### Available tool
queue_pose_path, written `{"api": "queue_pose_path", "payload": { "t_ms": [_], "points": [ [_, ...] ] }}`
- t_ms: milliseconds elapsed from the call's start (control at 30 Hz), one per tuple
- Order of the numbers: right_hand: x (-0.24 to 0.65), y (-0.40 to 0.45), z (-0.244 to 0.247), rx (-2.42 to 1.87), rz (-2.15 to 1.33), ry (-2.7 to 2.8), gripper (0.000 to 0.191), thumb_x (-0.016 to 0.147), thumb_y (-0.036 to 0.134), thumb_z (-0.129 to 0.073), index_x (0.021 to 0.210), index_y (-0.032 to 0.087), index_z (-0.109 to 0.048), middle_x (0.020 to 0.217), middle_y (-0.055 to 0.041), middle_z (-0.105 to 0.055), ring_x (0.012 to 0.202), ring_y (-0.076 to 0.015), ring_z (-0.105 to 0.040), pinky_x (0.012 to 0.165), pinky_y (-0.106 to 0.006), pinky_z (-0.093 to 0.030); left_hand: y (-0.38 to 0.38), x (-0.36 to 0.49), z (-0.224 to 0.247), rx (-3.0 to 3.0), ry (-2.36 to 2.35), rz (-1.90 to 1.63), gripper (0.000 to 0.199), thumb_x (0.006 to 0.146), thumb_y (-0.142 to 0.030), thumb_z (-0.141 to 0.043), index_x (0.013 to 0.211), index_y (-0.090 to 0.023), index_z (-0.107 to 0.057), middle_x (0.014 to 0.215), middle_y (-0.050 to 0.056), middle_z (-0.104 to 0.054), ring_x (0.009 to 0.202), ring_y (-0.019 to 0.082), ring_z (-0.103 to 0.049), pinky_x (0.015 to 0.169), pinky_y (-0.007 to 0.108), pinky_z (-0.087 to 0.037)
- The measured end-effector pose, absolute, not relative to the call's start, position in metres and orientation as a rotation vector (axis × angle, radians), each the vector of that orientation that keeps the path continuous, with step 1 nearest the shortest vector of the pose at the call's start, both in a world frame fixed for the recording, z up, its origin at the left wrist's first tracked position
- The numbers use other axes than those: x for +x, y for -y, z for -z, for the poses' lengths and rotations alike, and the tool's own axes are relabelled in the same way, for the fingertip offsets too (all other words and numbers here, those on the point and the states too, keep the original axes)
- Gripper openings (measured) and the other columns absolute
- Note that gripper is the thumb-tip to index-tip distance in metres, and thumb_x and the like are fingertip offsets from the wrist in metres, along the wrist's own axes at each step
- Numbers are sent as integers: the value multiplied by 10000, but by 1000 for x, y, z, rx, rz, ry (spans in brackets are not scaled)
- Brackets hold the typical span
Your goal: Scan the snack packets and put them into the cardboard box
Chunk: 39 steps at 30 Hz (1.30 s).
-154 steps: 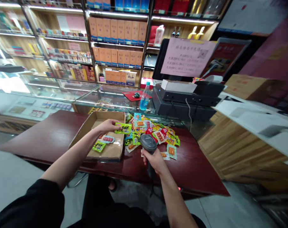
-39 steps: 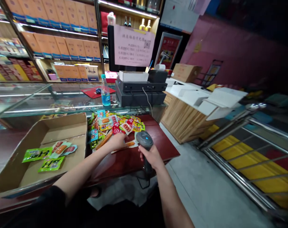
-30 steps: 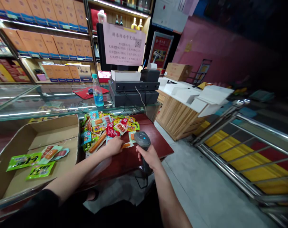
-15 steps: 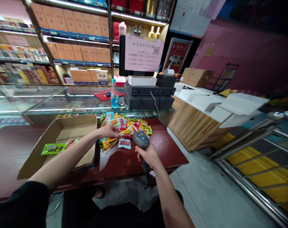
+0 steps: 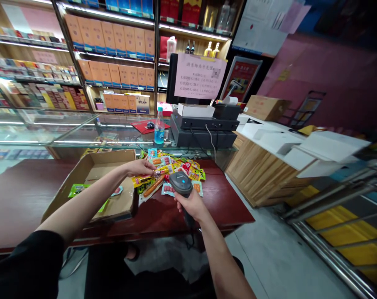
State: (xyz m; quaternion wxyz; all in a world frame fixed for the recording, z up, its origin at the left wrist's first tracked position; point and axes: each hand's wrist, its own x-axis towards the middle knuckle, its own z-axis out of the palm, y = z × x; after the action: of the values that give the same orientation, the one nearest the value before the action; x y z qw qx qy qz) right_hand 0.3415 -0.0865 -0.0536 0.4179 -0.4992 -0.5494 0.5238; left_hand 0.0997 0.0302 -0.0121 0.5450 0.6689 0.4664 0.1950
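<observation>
My left hand [image 5: 140, 167] is closed on a long yellow snack packet [image 5: 140, 181] above the left side of a pile of snack packets [image 5: 193, 164]. The packet's right end shows barcode-like stripes. In my right hand [image 5: 192, 204] is a dark handheld barcode scanner [image 5: 181, 182], its head close to the pile and near the yellow packet's right end. Below the yellow packet lies a long orange sausage in clear wrapping [image 5: 153, 187]. A small pack of reddish sausages [image 5: 167, 189] rests beside the scanner head, partly hidden by it.
An open cardboard box [image 5: 59, 194] left of the pile holds a few packets, including a green one [image 5: 76, 189]. Behind stand a glass counter [image 5: 113, 124], a blue drink bottle [image 5: 159, 128] and a monitor with a pink notice [image 5: 201, 79]. A metal railing [image 5: 325, 245] is at the right.
The yellow packet in my left hand has come up and left off the pile, baring the long orange sausage. The scanner has shifted closer to the packet. The whole view has turned slightly left.
</observation>
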Motion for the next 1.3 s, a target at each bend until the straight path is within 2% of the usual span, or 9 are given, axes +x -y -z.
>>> {"api": "queue_pose_path", "payload": {
  "t_ms": [167,500,767,933,1067,1300],
  "points": [
    [345,88,55,-1249,-1281,1398,247,730,378,-637,635,160,-571,420,36,-529,340,-88,-474,372,-199,-405,-33,102,12,1581,-1049,-418,278,597,-345,-767,825,-186,-769,815,29,-731,734,148,-620,703,212,-460],
    [342,87,49,-1267,-1305,1364,233,705,373,-663,681,153,-594,458,24,-564,345,-85,-475,358,-195,-395,-35,91,14,1617,-1089,-420,311,600,-358,-758,859,-184,-764,822,0,-733,744,139,-622,731,217,-462],
    [319,74,61,-1228,-1368,1411,274,714,406,-659,766,140,-616,499,12,-584,366,-97,-495,366,-209,-415,-18,23,2,1514,-1270,-576,400,529,-375,-800,869,-167,-766,769,9,-727,688,144,-615,674,222,-459],
    [297,73,54,-1248,-1412,1486,287,706,410,-665,656,144,-569,425,18,-544,350,-96,-483,372,-204,-402,5,-32,-15,1407,-1427,-695,444,523,-364,-814,921,-179,-746,831,39,-723,703,140,-617,613,208,-456],
    [289,75,52,-1224,-1434,1506,287,701,404,-667,636,145,-558,419,20,-539,347,-94,-482,377,-204,-401,16,-57,-21,1359,-1505,-761,481,513,-361,-823,949,-187,-720,886,45,-702,734,135,-616,624,216,-484],
    [303,77,54,-1237,-1404,1451,269,698,402,-672,678,145,-593,447,16,-558,353,-97,-488,366,-202,-400,9,-19,-12,1435,-1439,-635,487,523,-409,-814,934,-166,-721,845,52,-688,719,136,-606,611,215,-491]
  ]
}}
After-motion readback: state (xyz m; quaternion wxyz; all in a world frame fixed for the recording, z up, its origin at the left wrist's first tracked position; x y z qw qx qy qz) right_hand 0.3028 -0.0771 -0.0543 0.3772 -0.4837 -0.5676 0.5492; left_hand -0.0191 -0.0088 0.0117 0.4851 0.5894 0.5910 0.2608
